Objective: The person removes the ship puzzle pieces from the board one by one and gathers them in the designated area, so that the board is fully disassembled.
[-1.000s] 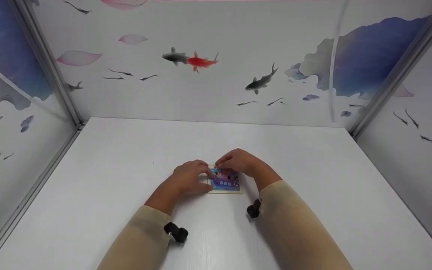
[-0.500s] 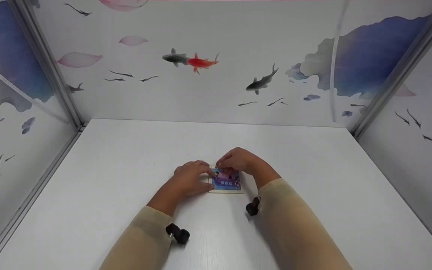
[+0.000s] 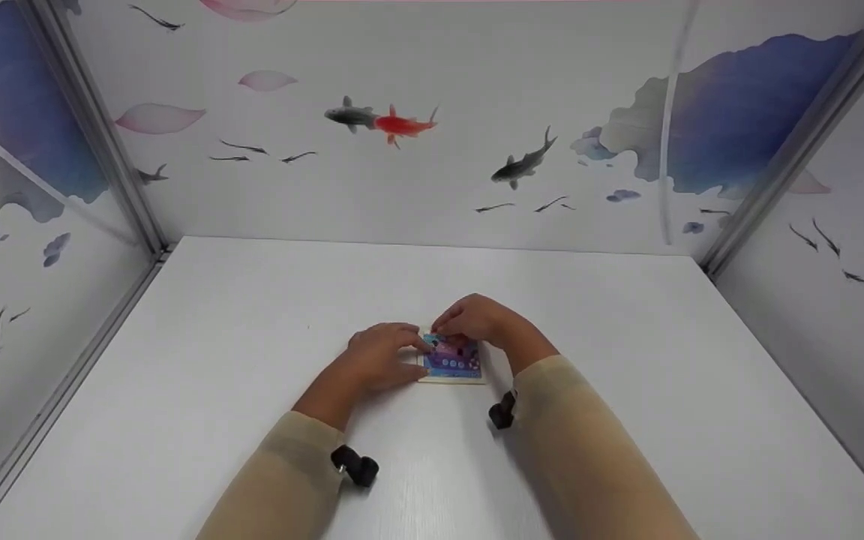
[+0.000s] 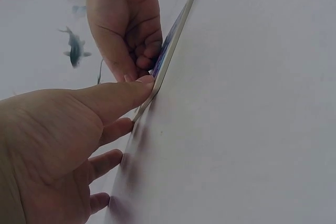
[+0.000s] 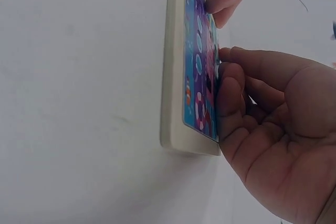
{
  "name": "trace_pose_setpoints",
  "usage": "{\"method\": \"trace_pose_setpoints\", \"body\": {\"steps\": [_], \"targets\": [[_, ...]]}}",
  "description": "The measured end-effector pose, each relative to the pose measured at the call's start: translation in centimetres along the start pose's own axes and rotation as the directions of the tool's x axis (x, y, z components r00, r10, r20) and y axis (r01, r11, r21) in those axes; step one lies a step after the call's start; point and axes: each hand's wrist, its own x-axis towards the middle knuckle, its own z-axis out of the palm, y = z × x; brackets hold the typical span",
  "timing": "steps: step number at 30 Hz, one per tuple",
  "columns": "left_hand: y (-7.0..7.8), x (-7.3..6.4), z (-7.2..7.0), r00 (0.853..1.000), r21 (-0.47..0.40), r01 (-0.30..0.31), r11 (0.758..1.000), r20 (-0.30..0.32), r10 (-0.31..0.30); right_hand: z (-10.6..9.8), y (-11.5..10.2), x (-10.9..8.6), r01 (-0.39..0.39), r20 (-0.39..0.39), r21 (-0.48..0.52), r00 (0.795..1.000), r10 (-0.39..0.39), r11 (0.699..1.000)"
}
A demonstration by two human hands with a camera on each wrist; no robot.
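A small cream-rimmed picture board [image 3: 453, 364] lies on the table, printed with a purple ship, round portholes, a lifebuoy and an orange fish. My left hand [image 3: 379, 358] holds its left side. In the left wrist view the thumb of the left hand [image 4: 63, 140] presses on the board's edge [image 4: 176, 40], with the index finger close by and other fingertips on the table. My right hand [image 3: 481, 322] bends over the far part. Its thumb and index tip meet at the picture in the right wrist view, where the right hand [image 5: 278, 114] has its other fingers curled; what lies between the tips is hidden.
The white tabletop [image 3: 252, 300] runs up to a back wall [image 3: 417, 187] painted with fish and petals. Side walls with metal corner posts [image 3: 792, 150] stand left and right. Each sleeve carries a small black device [image 3: 355, 465] at the wrist.
Both hands keep nearly the same place on the board. Its near edge and the right wrist sit very slightly farther from me than half a second ago.
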Motion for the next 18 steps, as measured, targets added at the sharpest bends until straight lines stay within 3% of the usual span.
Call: {"method": "trace_pose_setpoints", "body": {"steps": [13,18], "targets": [[-0.5,0.1,0.0,0.999,0.008,-0.039,0.999,-0.007,0.039,0.3,0.8,-0.1,0.038,0.005,0.103,0.999,-0.039,0.994],[-0.6,0.3,0.1,1.0,0.011,-0.022,1.0,0.005,0.022,0.1,1.3,-0.3,0.046,-0.007,0.134,0.999,-0.046,0.99]]}}
